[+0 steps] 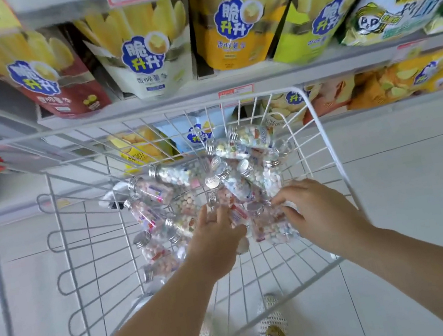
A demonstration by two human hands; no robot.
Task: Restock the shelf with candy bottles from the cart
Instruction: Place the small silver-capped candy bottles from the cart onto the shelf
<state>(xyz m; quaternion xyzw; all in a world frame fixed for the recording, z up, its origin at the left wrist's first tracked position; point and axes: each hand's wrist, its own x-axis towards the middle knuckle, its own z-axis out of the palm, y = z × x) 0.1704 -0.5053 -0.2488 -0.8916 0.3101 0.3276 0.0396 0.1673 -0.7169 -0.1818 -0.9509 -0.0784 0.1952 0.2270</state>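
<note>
Supermarket shelf (229, 82) of snack bags (148, 54) behind a wire cart (147, 116); left hand (216, 231), grip open, and right hand (320, 211), grip unclear, reach among candy bottles (234, 183) to gather some.

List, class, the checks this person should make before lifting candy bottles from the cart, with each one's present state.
1. Candy bottles left in the cart: ok, a pile.
2. Left hand and right hand at the pile: ok.
3. Firm hold on a bottle: cannot tell.
4. Silver caps on: ok where visible.
5. Free shelf space: cannot tell; snack bags stand there.
</note>
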